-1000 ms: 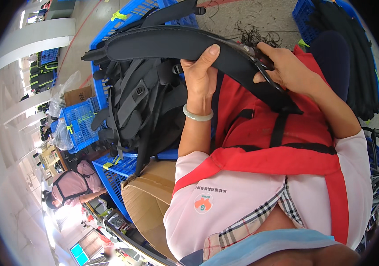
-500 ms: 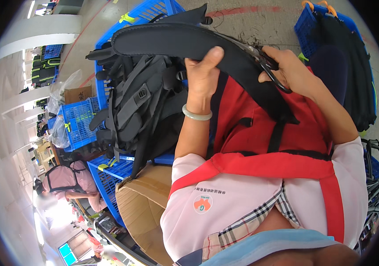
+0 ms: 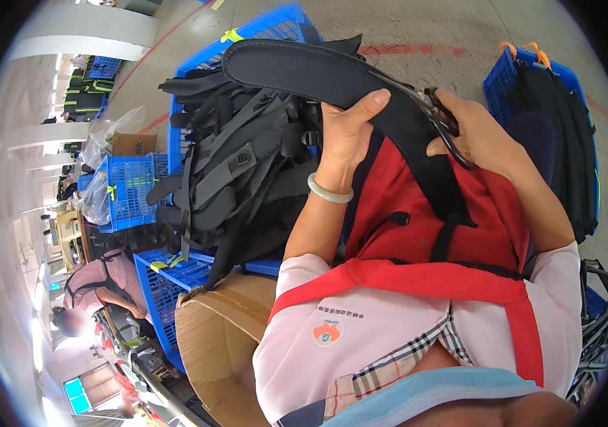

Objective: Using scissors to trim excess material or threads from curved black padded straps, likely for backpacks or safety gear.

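Observation:
A curved black padded shoulder strap [image 3: 297, 71] with a stitched edge stretches across in front of me. Around its middle, my left hand [image 3: 350, 128] is closed, with the thumb on top. My right hand [image 3: 480, 132] grips a pair of scissors [image 3: 453, 146] by the dark handles. Their metal blades run along the strap's far edge; how far apart they are I cannot make out. The strap's narrower tail hangs down over my red apron [image 3: 389, 249].
To the left, a blue crate [image 3: 183, 153] is heaped with black straps [image 3: 240, 160]. Below it stands an open cardboard box [image 3: 211, 334]. Black pieces [image 3: 556, 156] fill another blue crate [image 3: 499, 89] at right. A co-worker [image 3: 104, 285] bends at far left.
The view has shifted, so the hands and strap appear slightly lower and further right. Both hands keep their holds on strap and scissors. The co-worker leans further down.

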A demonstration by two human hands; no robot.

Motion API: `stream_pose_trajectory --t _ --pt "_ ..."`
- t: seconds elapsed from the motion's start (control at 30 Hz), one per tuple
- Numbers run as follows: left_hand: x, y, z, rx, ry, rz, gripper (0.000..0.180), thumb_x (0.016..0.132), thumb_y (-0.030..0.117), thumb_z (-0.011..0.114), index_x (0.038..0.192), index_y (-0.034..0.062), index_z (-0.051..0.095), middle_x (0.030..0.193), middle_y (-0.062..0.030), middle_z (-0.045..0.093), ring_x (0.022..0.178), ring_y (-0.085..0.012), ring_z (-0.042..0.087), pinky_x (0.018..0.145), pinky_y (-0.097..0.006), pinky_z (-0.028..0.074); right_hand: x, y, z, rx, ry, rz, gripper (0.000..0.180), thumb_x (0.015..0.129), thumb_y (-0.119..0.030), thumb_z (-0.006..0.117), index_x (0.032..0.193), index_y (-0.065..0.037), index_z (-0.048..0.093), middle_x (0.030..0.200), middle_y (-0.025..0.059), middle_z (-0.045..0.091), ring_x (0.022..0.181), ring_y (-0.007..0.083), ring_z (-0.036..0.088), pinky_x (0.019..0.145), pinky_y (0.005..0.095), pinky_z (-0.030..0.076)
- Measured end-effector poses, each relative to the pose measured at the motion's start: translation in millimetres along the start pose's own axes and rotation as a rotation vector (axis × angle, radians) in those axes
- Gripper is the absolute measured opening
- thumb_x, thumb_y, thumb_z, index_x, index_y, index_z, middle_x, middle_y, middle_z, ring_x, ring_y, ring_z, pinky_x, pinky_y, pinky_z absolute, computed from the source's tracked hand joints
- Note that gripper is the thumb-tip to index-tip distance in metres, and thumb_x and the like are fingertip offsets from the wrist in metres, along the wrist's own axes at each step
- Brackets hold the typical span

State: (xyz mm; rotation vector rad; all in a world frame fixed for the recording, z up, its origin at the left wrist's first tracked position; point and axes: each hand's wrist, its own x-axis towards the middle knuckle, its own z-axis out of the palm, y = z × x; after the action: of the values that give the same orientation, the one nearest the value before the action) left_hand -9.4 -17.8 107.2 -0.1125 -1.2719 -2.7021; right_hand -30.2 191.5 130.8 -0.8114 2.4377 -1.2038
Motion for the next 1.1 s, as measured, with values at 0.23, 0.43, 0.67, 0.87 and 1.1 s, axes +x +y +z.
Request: stream_pose_trajectory --t 0.23,0.43,0.67,0.87,1.1 --pt "1.6 0.0 0.8 0.001 -0.026 -0.046 0.024 0.077 -0.01 0.069 0.096 0.0036 0.064 0.089 -0.0038 0.065 0.082 -0.0137 0.063 0.077 -0.028 0.052 2.7 8.3 -1.6 0.026 0.021 0.004 0.047 0.075 -0.031 0.079 0.09 0.001 0.047 0.062 0.0155 0.041 0.059 0.0263 0.035 0.055 0.038 0.035" --pt "7.1 0.8 3.9 0.014 -0.108 -0.034 0.025 0.078 -0.009 0.069 0.099 0.0027 0.064 0.092 -0.0048 0.066 0.084 -0.0154 0.064 0.079 -0.03 0.052 8.0 -2.9 -13.7 0.06 0.02 0.004 0.048 0.077 -0.035 0.077 0.092 0.0 0.048 0.066 0.0155 0.045 0.061 0.0261 0.035 0.057 0.0362 0.036" --pt "41.1 30.2 23.1 -0.066 -0.074 0.134 0.025 0.078 -0.006 0.071 0.1 0.0013 0.063 0.094 -0.0063 0.066 0.084 -0.0173 0.065 0.08 -0.032 0.053 17.4 -6.4 -29.5 -0.071 0.194 -0.109 0.048 0.077 -0.036 0.076 0.098 -0.002 0.049 0.071 0.0182 0.048 0.066 0.0333 0.034 0.062 0.0369 0.04" --pt "68.2 28.9 24.0 0.025 -0.185 0.21 0.025 0.077 -0.009 0.071 0.098 0.0018 0.064 0.092 -0.0057 0.066 0.083 -0.0172 0.065 0.079 -0.03 0.053 39.0 -5.9 -45.7 -0.124 0.21 -0.063 0.049 0.078 -0.037 0.075 0.101 -0.002 0.049 0.069 0.0172 0.05 0.063 0.0357 0.043 0.06 0.039 0.041" --pt "45.8 -12.3 -8.9 -0.022 -0.119 -0.005 0.025 0.076 -0.009 0.07 0.098 0.0032 0.064 0.092 -0.0051 0.067 0.083 -0.0169 0.065 0.08 -0.031 0.052 24.9 40.7 0.7 -0.026 0.176 -0.052 0.05 0.077 -0.038 0.076 0.099 -0.002 0.049 0.066 0.0156 0.051 0.06 0.0327 0.045 0.059 0.0391 0.041"
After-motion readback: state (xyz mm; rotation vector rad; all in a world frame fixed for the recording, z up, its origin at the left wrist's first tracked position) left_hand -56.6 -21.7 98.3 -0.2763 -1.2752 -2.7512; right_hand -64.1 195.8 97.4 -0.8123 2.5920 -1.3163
